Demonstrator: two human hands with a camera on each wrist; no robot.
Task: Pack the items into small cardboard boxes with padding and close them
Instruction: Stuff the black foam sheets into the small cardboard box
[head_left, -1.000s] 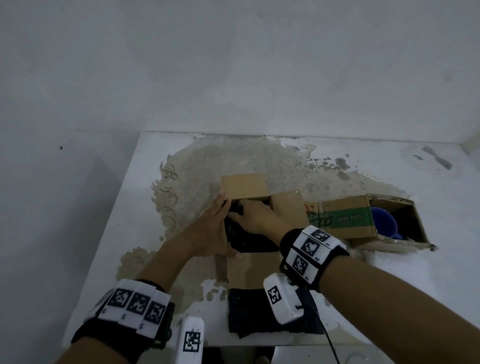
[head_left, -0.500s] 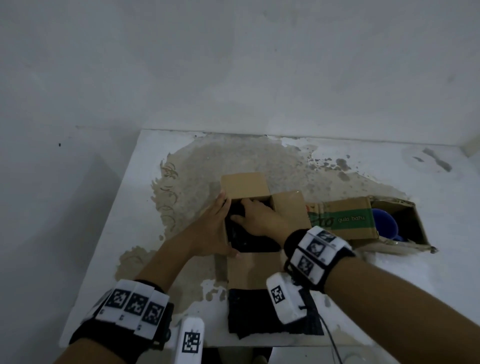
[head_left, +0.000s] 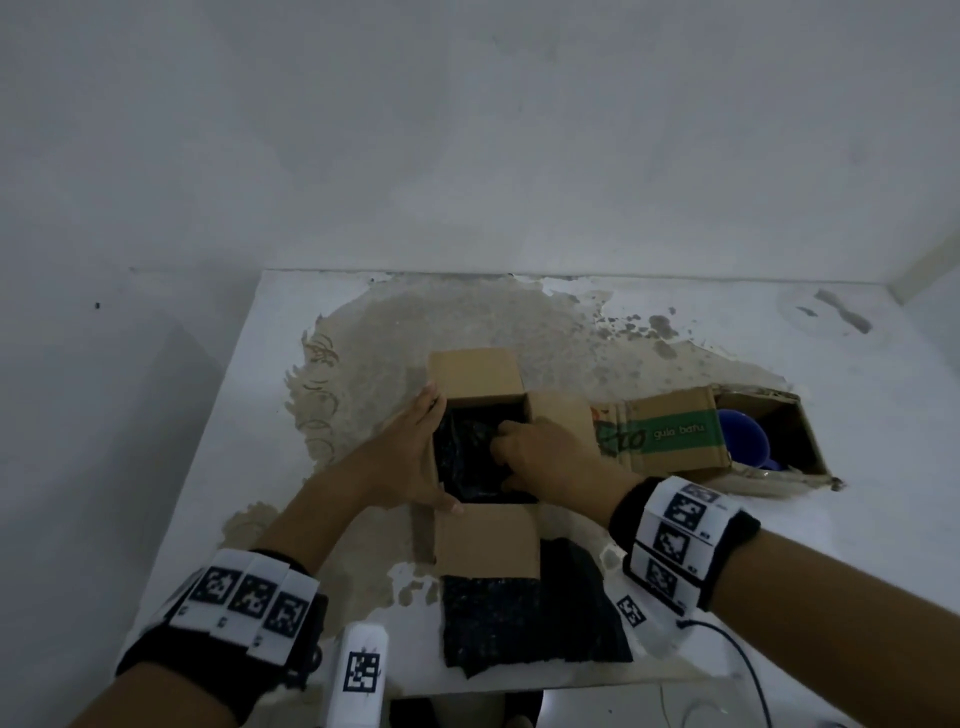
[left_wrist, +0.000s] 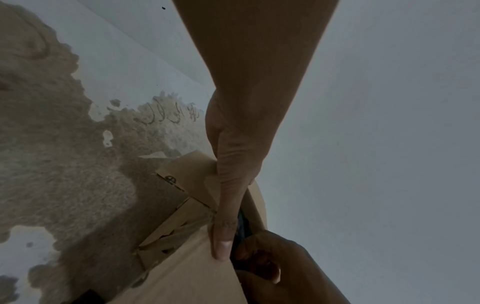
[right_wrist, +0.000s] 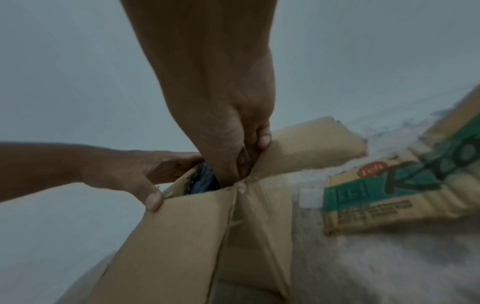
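Note:
A small brown cardboard box (head_left: 485, 540) stands open in the middle of the table with its flaps spread outward. Dark padding (head_left: 467, 457) lines its inside. My left hand (head_left: 415, 457) lies along the box's left side with straight fingers, its thumb at the near-left corner, and presses that side outward. My right hand (head_left: 524, 452) reaches into the box by the right wall, fingers curled down onto the padding. In the right wrist view the right hand (right_wrist: 246, 156) dips in at the corner beside the right flap. What its fingertips hold is hidden.
A second dark padding sheet (head_left: 535, 618) lies at the table's front edge, partly under the near flap. To the right a green-labelled box (head_left: 670, 436) lies on its side with a blue mug (head_left: 743, 441) inside. A wall stands close behind the table (head_left: 249, 415).
My right hand has shifted slightly toward the box's right wall, its fingers more curled into the padding. The left hand keeps its place on the left side.

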